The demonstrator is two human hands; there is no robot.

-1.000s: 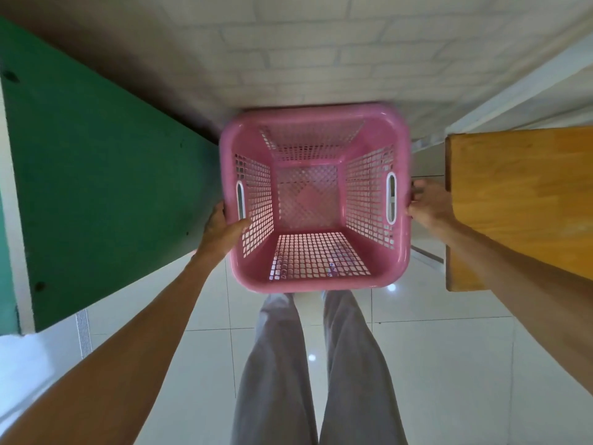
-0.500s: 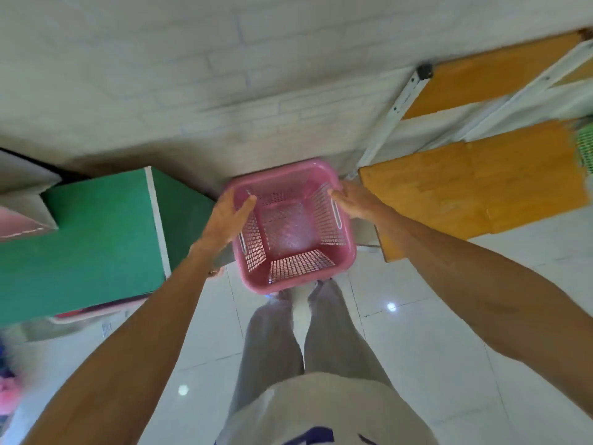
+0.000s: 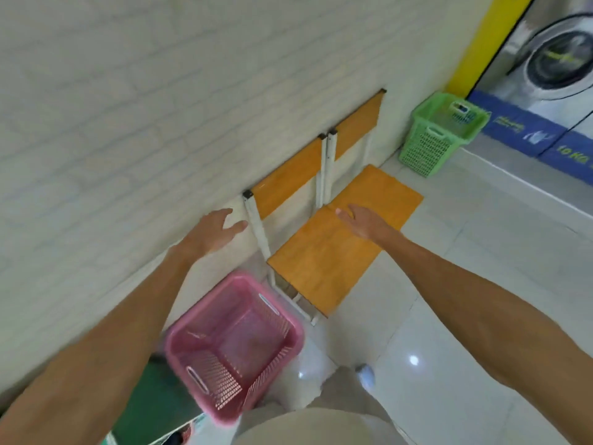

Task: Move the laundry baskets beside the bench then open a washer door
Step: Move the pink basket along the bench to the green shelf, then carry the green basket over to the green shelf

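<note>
Fingers of the left hand are spread wide and hold nothing, hanging in front of the pale brick wall; those of the right hand are likewise loosely spread and empty, above the seat of the bench. Nearest the person, the pink laundry basket sits on the white tiled floor, upright and empty, just beside the near end of the bench and close to the wall, with a green panel at its left. Beyond it the orange wooden bench runs along the wall on white metal legs. Past its far end a green laundry basket stands on the floor, near the bench. Farthest off, at the upper right, a washer shows its round door shut.
</note>
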